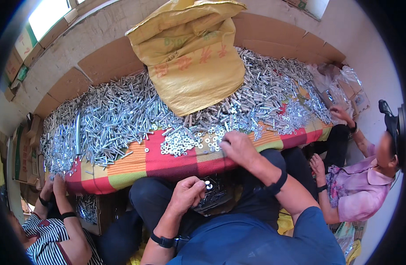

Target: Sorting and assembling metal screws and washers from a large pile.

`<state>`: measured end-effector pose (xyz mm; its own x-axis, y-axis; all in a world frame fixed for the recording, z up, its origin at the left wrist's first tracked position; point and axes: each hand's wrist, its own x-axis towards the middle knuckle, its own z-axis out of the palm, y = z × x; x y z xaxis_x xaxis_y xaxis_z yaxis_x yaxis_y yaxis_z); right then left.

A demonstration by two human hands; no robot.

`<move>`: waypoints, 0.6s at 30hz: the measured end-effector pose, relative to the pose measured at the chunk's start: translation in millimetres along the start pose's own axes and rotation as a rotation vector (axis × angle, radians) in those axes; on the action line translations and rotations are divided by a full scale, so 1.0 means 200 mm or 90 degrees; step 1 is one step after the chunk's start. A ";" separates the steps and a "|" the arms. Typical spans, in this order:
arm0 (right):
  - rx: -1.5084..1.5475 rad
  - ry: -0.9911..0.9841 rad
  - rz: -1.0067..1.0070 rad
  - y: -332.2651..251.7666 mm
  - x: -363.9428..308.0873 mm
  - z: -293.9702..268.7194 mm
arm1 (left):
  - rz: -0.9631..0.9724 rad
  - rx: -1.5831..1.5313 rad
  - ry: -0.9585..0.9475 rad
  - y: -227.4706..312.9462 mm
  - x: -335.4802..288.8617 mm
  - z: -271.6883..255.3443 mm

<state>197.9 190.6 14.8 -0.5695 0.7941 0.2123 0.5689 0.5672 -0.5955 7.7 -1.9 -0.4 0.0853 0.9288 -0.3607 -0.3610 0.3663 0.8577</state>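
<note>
My left hand [187, 194] is closed over my lap. A small metal piece with a round, pale, ring-like end [208, 185] shows at its fingertips; the rest of it is hidden. My right hand [241, 149] reaches to the near edge of the table, fingers curled down at a scatter of small washers [210, 140]. Whatever those fingers pinch is hidden. Left of it lies a loose heap of pale washers [178, 143]. Behind spreads a wide heap of metal bolts or sleeve anchors [119, 112].
A checked cloth [176, 161] covers the table. A yellow woven sack [198, 70] lies over the heap's middle, against cardboard [110, 59]. Co-workers sit at left [57, 234] and right [362, 190], hands near the table. An open box of metal parts [88, 210] stands below.
</note>
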 end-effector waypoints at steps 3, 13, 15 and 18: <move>-0.146 0.077 0.005 0.18 0.12 0.00 | 0.004 -0.011 0.014 -0.01 0.02 0.00; -0.078 0.063 0.048 0.24 0.22 0.01 | 0.034 -0.152 0.069 -0.03 0.04 -0.03; -0.033 0.068 0.045 0.22 0.20 0.01 | 0.043 -0.170 0.072 -0.03 0.03 -0.04; 0.080 0.005 0.161 0.07 0.18 -0.04 | 0.043 -0.184 0.087 -0.03 0.04 -0.05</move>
<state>190.9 228.8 19.4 -0.4134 0.9091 0.0504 0.6140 0.3193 -0.7218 1.8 2.8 -11.7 -0.0657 0.9272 -0.3687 -0.6115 0.2545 0.7492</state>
